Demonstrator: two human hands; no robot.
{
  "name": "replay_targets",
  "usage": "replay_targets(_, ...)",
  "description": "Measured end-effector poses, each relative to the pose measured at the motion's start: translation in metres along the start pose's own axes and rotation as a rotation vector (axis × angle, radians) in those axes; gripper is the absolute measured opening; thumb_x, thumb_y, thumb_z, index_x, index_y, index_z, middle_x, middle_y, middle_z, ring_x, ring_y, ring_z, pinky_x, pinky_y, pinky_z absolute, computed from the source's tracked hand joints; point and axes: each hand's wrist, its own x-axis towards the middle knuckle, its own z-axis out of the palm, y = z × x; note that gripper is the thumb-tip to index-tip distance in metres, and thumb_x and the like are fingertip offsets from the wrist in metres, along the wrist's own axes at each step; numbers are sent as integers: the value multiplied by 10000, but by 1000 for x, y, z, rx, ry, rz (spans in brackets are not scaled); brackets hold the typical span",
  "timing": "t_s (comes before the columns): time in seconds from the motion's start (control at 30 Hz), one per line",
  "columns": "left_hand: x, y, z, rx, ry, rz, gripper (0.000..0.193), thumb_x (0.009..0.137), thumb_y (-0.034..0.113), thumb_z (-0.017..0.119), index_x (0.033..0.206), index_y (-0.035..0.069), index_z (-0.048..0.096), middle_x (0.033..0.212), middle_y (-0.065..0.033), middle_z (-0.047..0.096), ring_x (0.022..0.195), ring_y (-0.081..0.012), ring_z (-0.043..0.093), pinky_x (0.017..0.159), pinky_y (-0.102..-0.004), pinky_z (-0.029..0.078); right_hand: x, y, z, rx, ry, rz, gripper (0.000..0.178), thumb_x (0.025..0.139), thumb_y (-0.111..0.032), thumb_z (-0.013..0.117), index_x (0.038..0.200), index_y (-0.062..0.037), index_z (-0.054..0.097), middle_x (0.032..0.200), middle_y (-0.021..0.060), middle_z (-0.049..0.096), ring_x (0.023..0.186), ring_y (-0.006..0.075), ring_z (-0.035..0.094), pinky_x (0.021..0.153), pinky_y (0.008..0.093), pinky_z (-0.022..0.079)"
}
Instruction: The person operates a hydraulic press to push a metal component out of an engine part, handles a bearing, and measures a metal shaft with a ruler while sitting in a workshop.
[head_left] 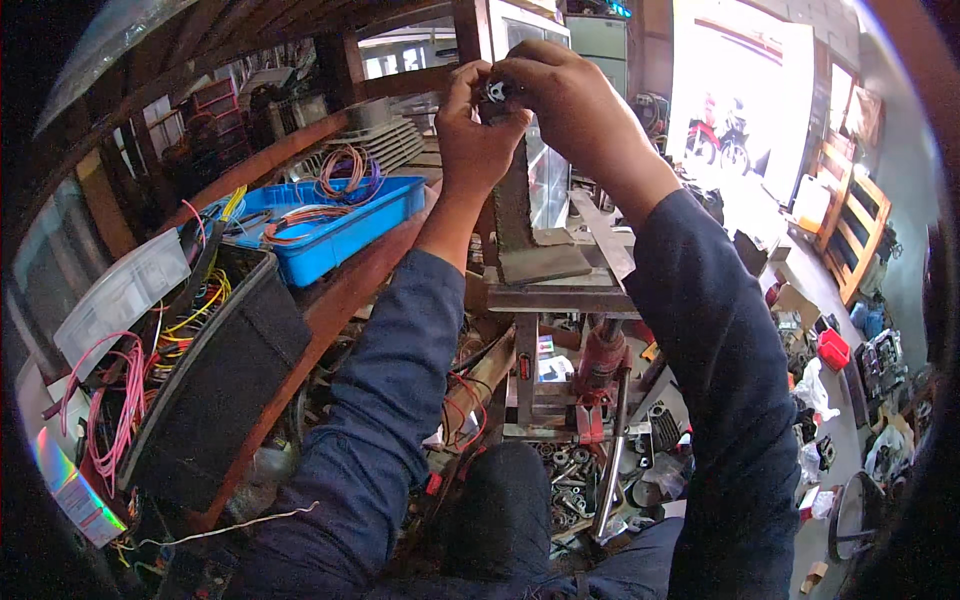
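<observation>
Both hands are raised at the top centre, closed around a small dark round part with a shiny silvery end [496,92]. My left hand [474,145] grips it from the left with bent fingers and thumb. From the right, my right hand [575,105] pinches it and covers much of it, so its kind cannot be made out. Below the hands, a dark angled plate [545,263] rests on a metal stand [555,298]. Under the stand's top is a red jack [602,365] with a long metal lever [612,455].
On the left, a wooden shelf edge [335,300] carries a blue tray [350,225] of wire coils and a black bin [225,370] of cables. Loose metal parts [575,480] lie low in the centre. A wooden rack [855,220] leans at the right, near a bright doorway.
</observation>
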Motion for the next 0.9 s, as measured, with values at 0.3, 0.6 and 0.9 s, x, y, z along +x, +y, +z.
replay_targets(0.3,-1,2,-2,110,-47,5,535,773,54,767,1263,13,557,1114,-69,655,1026,-170,630,932,-323,506,0,3,0,-11,-12,-26,302,801,-3,703,1100,-42,686,995,141,653,898,381,674,774,442,544)
replay_targets(0.6,-1,0,0,38,-8,24,532,713,54,811,1195,34,588,1114,-63,634,1020,-163,638,939,-310,509,-1,3,1,-5,-15,-17,308,805,-3,699,1110,-40,684,998,143,651,896,376,672,778,440,545)
replay_targets(0.9,-2,-1,0,82,-1,5,560,706,75,815,1215,32,585,1115,-80,641,1002,-176,651,922,-313,518,0,4,0,3,-18,-26,290,818,-4,696,1105,-42,694,1012,143,657,905,387,669,788,438,545)
